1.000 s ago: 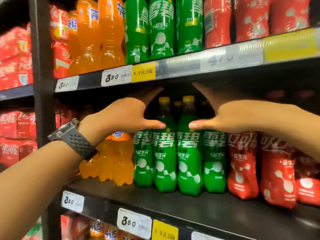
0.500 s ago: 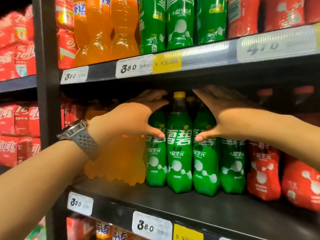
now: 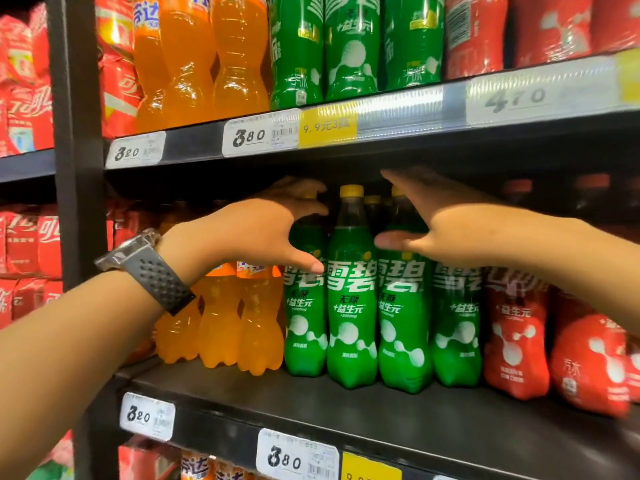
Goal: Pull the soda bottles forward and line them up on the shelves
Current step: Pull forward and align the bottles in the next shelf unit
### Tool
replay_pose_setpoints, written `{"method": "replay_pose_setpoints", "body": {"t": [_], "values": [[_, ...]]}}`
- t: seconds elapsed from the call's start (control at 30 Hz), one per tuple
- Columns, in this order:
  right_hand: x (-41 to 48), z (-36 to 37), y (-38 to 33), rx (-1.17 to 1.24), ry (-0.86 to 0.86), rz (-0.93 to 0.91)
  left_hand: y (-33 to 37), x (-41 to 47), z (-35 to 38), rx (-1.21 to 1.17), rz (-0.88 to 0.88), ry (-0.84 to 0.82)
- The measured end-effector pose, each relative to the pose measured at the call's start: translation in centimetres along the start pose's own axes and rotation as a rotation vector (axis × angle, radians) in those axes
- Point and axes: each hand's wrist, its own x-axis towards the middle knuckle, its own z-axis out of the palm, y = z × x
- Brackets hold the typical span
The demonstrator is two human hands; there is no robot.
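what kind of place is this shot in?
Most likely a supermarket or convenience-store drinks aisle: black shelves stocked with rows of green bottles, orange bottles and red bottles, with price tags clipped along the shelf edges.

A black upright (image 3: 79, 174) stands at the left, and two dark shelves go from it to the right: the upper shelf (image 3: 194, 145) and the lower shelf (image 3: 311, 407). On the front edge of both are white price tags (image 3: 260, 136) and a yellow tag (image 3: 327, 127), and a clear strip (image 3: 398, 107) reflects bright light. The space under the upper shelf is in shadow.
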Motion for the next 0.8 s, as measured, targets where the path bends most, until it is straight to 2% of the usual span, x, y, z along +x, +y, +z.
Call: {"method": "replay_pose_setpoints", "body": {"t": [0.17, 0.37, 0.47, 0.57, 0.67, 0.8], "values": [[0.6, -0.6, 0.6, -0.098, 0.043, -0.019, 2.1, 0.8, -0.7, -0.205, -0.073, 0.064], [0.6, -0.6, 0.5, -0.148, 0.033, -0.025, 3.2, 2.3, 0.0, -0.138, -0.106, 0.000], [0.2, -1.3, 1.3, -0.134, 0.081, -0.003, 3.3, 2.4, -0.2, -0.124, -0.112, -0.034], [0.0, -2.3, 3.3, -0.193, 0.121, 0.074, 4.2, 2.5, -0.5, -0.128, -0.110, 0.026], [0.1, -2.5, 4.7, -0.252, 0.084, 0.087, 5.9, 3.6, -0.7, -0.201, -0.055, 0.132], [0.5, -2.6, 5.1, -0.208, 0.130, 0.057, 8.9, 5.6, -0.4, -0.172, 0.034, 0.108]]}}
